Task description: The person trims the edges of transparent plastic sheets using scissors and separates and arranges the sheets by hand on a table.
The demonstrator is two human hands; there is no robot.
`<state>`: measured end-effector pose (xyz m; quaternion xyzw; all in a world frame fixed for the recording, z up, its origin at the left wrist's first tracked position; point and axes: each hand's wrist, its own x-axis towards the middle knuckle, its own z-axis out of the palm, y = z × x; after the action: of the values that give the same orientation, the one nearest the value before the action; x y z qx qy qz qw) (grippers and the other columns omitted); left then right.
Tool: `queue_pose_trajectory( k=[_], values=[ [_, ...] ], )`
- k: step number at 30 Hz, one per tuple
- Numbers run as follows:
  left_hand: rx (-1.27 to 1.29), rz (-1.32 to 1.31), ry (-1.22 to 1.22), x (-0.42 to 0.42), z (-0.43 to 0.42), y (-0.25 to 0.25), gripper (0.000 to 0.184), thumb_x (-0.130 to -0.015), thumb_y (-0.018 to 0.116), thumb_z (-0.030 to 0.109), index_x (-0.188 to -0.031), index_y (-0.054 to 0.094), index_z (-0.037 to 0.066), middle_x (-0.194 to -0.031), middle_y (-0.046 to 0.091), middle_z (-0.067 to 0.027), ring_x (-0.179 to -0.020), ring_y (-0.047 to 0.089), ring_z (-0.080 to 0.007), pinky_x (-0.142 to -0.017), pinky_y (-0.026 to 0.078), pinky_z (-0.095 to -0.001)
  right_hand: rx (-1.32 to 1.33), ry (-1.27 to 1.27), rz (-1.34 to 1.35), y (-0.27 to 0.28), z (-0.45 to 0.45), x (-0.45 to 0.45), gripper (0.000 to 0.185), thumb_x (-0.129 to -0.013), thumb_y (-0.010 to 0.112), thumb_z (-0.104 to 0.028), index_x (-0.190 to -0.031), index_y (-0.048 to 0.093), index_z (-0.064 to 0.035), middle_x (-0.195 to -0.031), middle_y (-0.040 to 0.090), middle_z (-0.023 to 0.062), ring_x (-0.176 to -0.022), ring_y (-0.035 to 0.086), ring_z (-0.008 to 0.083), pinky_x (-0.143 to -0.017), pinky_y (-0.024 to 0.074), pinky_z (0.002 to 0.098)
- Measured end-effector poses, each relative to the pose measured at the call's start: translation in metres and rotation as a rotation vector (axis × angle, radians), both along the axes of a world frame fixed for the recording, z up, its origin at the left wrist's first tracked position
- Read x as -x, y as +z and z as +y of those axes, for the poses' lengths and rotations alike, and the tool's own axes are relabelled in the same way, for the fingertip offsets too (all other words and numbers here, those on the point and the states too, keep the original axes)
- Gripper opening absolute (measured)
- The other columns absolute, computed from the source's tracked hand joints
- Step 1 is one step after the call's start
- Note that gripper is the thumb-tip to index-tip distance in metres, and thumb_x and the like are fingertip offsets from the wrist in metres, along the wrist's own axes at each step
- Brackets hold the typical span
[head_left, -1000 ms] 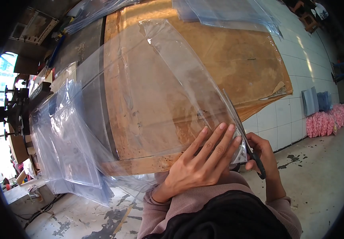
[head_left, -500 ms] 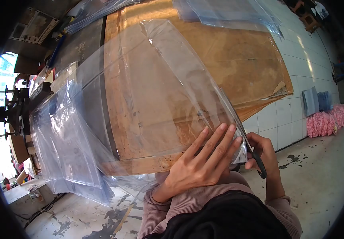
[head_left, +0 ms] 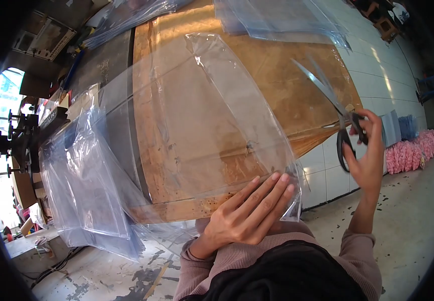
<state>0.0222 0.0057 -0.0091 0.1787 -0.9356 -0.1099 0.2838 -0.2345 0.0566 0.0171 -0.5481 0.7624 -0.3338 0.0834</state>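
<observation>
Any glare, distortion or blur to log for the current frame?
Head view: wide-angle curvature, black corners; head view: white glints on the clear plastic sheet and the hanging plastic sheets; head view: the bright opening at left looks washed out; head view: the scissors have a readable outline.

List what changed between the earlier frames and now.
The right hand moved up and rightward in the picture, carrying the scissors off the near right edge of the clear plastic sheet; their parted blades now show clear of it. Nothing was let go. The left hand stays flat on the sheet; the pink bundle stayed put.
</observation>
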Motion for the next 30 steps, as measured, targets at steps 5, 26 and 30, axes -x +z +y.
queue_pose_trajectory(
  k=[5,26,30],
  values=[
    [-0.028,0.008,-0.01,-0.01,0.003,-0.002,0.037,-0.085,0.053,0.025,-0.113,0.063,0.001,-0.111,0.064,-0.01,-0.105,0.062,-0.0211,-0.091,0.051,-0.0329,0.025,0.17,0.425,0.007,-0.035,0.01,0.046,-0.069,0.067,0.003,-0.112,0.054,-0.0033,-0.107,0.054,0.0129,-0.088,0.058,0.0307,-0.079,0.0461,0.0412],
    [0.04,0.039,-0.063,-0.01,-0.004,-0.003,0.036,-0.093,0.045,0.027,-0.103,0.067,0.0,-0.1,0.067,-0.0122,-0.096,0.066,-0.0213,-0.082,0.055,-0.033,0.285,0.8,0.207,-0.003,-0.04,-0.05,0.022,-0.062,0.062,0.001,-0.083,0.057,-0.0013,-0.084,0.056,0.0091,-0.073,0.058,0.0228,-0.066,0.0477,0.0334],
    [0.071,0.013,-0.033,-0.008,-0.003,-0.006,0.032,-0.09,0.049,0.023,-0.104,0.066,0.001,-0.102,0.067,-0.0112,-0.097,0.066,-0.0204,-0.082,0.055,-0.0323,0.206,0.732,0.193,-0.002,-0.059,-0.045,0.02,-0.065,0.06,0.007,-0.081,0.052,-0.0001,-0.077,0.05,0.0104,-0.068,0.053,0.0259,-0.061,0.0445,0.0369]
  ],
)
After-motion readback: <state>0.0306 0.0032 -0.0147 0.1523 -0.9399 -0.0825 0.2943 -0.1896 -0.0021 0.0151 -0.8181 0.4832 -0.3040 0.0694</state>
